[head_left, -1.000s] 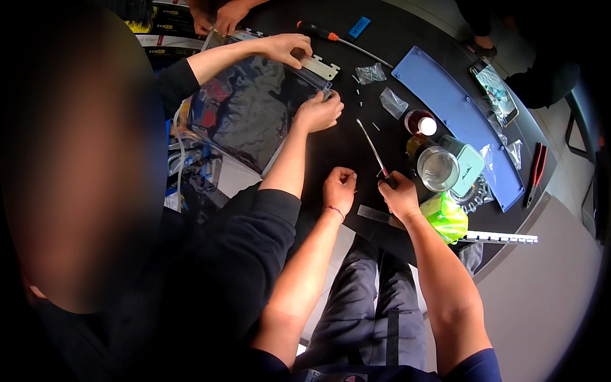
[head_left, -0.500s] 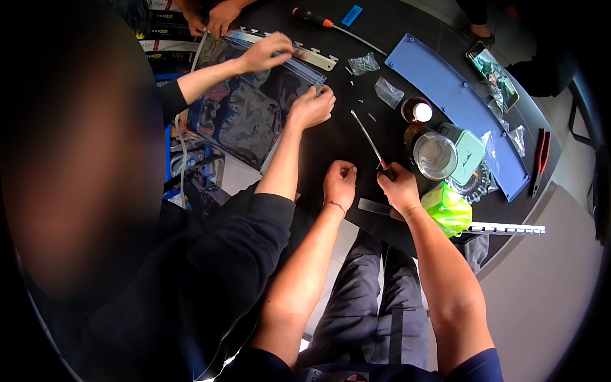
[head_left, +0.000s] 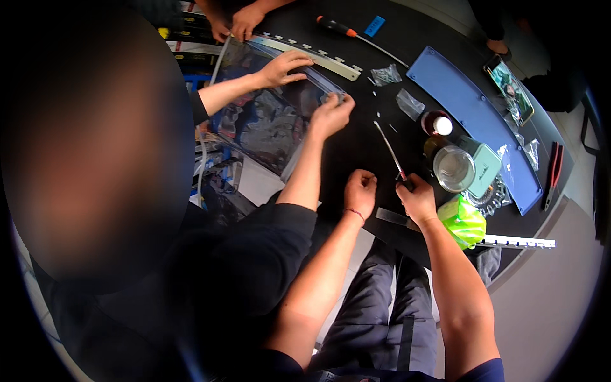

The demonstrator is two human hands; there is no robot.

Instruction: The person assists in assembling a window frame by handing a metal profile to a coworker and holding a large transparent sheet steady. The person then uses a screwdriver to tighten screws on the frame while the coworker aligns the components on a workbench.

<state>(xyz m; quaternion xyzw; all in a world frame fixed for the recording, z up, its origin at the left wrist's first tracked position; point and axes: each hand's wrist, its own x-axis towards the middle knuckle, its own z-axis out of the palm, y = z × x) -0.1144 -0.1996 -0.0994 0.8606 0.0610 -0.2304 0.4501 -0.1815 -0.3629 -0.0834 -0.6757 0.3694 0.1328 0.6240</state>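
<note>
My right hand (head_left: 418, 198) grips a screwdriver (head_left: 390, 151) by its dark handle, its long metal shaft pointing up and away over the black table. To its left, my left hand (head_left: 361, 193) is held closed at the table's near edge, fingertips pinched together; anything between them is too small to make out. Small loose screws (head_left: 393, 128) lie just past the screwdriver's tip. Beside my right wrist are a flat metal strip (head_left: 394, 217) and a bright green packet (head_left: 463, 223).
On my left a co-worker's hands (head_left: 331, 116) hold a clear plastic sheet (head_left: 254, 114) near a toothed metal strip (head_left: 331, 63); another person's hands (head_left: 247, 22) touch its far corner. Rightward are a glass (head_left: 454, 169), green tin (head_left: 485, 170), blue panel (head_left: 471, 105), red-handled pliers (head_left: 554, 175) and phone (head_left: 509, 89).
The view has shifted, so everything sits further right and slightly lower. The co-worker's blurred hand has slowed over the sheet's edge. My hands keep about the same pose.
</note>
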